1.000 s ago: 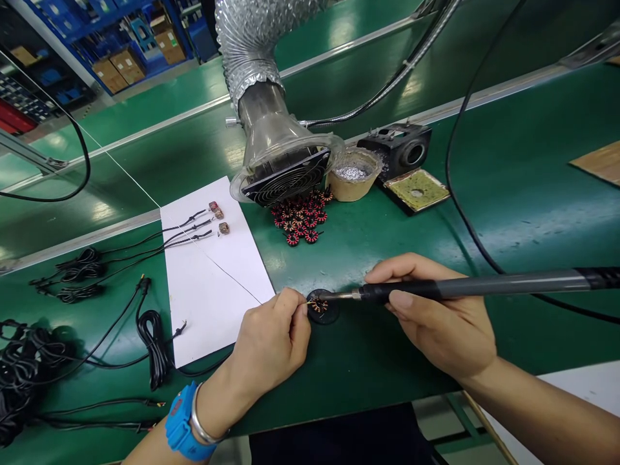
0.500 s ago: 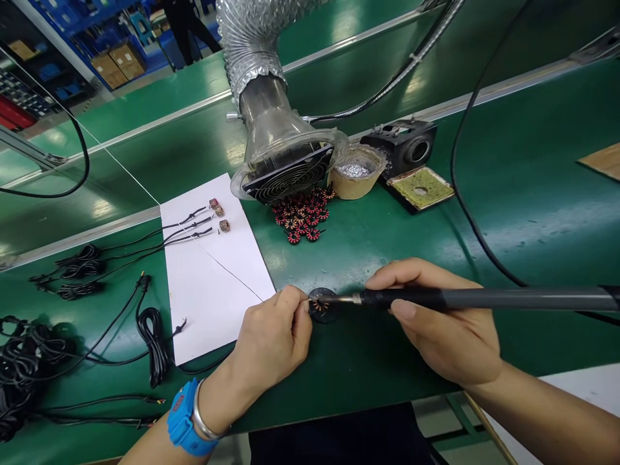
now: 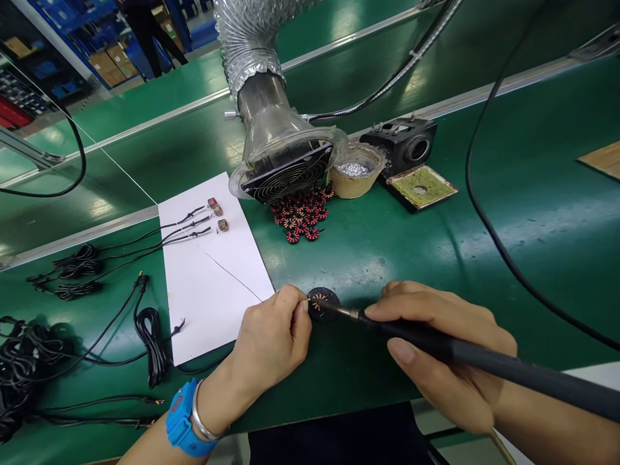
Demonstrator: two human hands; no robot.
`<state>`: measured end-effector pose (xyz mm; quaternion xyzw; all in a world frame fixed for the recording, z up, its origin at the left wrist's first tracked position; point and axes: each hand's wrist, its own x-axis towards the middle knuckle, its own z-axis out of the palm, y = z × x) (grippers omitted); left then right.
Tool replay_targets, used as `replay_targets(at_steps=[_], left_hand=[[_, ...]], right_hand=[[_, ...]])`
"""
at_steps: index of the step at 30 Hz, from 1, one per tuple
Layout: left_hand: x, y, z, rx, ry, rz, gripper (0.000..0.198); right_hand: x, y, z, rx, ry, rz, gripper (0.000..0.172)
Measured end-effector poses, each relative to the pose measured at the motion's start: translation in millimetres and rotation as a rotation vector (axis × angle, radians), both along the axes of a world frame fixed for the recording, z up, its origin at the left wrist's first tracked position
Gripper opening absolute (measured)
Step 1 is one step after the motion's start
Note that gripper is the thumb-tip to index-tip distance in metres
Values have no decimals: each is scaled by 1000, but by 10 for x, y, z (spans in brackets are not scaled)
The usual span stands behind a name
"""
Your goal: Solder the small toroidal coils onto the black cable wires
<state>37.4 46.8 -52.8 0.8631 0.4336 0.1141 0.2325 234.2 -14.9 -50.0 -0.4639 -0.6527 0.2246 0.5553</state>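
My left hand [image 3: 271, 345] is pinched shut on a thin solder wire [image 3: 227, 271] whose end meets a small copper-wound coil [image 3: 318, 301]. The coil rests on a round black pad [image 3: 325, 312] on the green bench. In my right hand [image 3: 448, 352], closed like a pen grip, is a black soldering iron [image 3: 484, 365]. Its metal tip touches the coil from the right. A blue watch and a metal bracelet sit on my left wrist.
A pile of red-and-black coils [image 3: 301, 216] lies under the fume extractor hood [image 3: 283, 158]. A cup of solder dross [image 3: 356, 171], an iron stand with sponge [image 3: 411, 165], a white sheet [image 3: 208, 271] with wired parts, and black cable bundles [image 3: 29, 361] lie around.
The soldering iron's handle has swung down toward the bottom right, and my right hand has dropped lower. The tip stays on the coil. My left hand has barely moved.
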Motion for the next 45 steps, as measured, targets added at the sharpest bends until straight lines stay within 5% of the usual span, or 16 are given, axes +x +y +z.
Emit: replay_targets(at_steps=[33, 36, 45], left_hand=[[-7, 14, 44, -162, -44, 15, 13], [-2, 41, 104, -281, -75, 26, 17], [-44, 49, 166, -597, -204, 27, 25]], right_hand=[[-4, 5, -79, 111, 62, -22, 42], [-27, 89, -62, 92, -9, -67, 41], [-168, 290, -156, 51, -463, 119, 26]])
